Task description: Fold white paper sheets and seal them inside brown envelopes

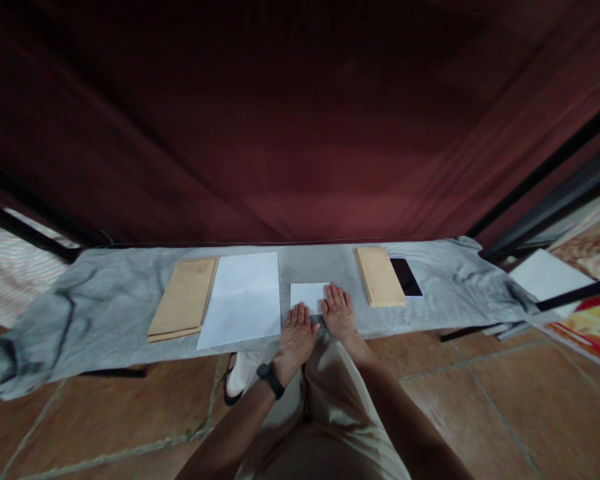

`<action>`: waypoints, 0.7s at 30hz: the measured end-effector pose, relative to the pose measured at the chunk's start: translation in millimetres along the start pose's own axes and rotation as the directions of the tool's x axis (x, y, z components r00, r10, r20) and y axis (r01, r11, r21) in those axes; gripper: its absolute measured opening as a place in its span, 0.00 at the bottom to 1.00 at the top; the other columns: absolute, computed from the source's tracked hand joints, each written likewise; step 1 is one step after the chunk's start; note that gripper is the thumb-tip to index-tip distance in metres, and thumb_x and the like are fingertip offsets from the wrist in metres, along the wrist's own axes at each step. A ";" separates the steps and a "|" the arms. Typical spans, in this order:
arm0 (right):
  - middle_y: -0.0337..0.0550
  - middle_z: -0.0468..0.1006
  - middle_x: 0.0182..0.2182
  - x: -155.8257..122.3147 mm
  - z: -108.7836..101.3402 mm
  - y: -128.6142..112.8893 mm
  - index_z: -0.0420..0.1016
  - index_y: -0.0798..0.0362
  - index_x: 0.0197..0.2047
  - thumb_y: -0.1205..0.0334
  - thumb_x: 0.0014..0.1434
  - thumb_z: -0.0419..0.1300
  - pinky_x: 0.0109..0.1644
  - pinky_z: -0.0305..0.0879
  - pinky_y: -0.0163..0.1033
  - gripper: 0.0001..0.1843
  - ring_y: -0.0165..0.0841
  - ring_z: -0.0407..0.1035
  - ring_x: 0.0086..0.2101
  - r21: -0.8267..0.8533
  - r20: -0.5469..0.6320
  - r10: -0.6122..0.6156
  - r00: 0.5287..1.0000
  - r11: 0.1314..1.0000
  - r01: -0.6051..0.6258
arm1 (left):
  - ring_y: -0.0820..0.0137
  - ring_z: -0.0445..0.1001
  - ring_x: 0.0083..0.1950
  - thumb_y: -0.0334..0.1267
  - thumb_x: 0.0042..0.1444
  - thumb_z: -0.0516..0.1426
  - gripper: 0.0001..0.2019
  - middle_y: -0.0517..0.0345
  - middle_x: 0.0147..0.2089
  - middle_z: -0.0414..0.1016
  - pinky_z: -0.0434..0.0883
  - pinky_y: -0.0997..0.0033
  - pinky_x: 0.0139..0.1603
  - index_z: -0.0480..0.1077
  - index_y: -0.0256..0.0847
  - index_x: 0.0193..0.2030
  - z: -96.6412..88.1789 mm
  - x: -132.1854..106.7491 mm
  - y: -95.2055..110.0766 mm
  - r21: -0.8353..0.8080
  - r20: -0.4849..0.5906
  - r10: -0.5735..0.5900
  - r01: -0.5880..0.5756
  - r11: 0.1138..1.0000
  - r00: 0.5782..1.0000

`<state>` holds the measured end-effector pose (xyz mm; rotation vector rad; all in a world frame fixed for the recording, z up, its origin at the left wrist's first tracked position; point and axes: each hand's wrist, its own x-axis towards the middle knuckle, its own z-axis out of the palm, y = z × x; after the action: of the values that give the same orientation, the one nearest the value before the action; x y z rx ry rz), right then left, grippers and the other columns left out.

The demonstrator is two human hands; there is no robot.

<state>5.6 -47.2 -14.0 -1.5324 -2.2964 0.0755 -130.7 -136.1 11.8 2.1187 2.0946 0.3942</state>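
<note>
Here we go, L to R along the grey worktop (pixel 320 259): 1 brown pile (pixel 184 293), layer count unclear; 1 big white sheet (pixel 243 300) just beside it, faint crease across; 1 small white paper (pixel 307 294), mid-worktop, nr the person's edge. 2 hands on that: L hand (pixel 296 335), watch (pixel 271 381) on wrist, then R hand (pixel 339 311). Next, 1 narrower pile (pixel 379 275), also brown, and 1 dark phone (pixel 409 277), its L edge hidden by that pile.

Around: dark red drape (pixel 300 147) behind, tiled floor (pixel 455 393) below, red-yellow print (pixel 593 327) far R. Fingers cover the paper's near L part and R side. Both grips released, palms down, flat, nothing clasped. Paper itself: plain white, approx. rectangular, lying flat, wider than deep.
</note>
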 end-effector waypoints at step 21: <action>0.62 0.63 0.68 -9.1 -7.3 8.1 0.58 0.65 0.72 0.57 0.73 0.46 0.70 0.49 0.57 0.30 0.48 0.56 0.68 0.033 -0.077 0.001 0.997 0.999 0.001 | 0.53 0.48 0.77 0.49 0.67 0.49 0.35 0.34 0.76 0.51 0.53 0.52 0.76 0.55 0.24 0.72 -4.4 3.6 6.2 0.076 0.018 0.101 -0.102 0.992 0.995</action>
<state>18.3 -53.3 -11.8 -1.4931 -2.2247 0.0532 -126.0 -133.0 18.1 2.2718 2.0315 0.3136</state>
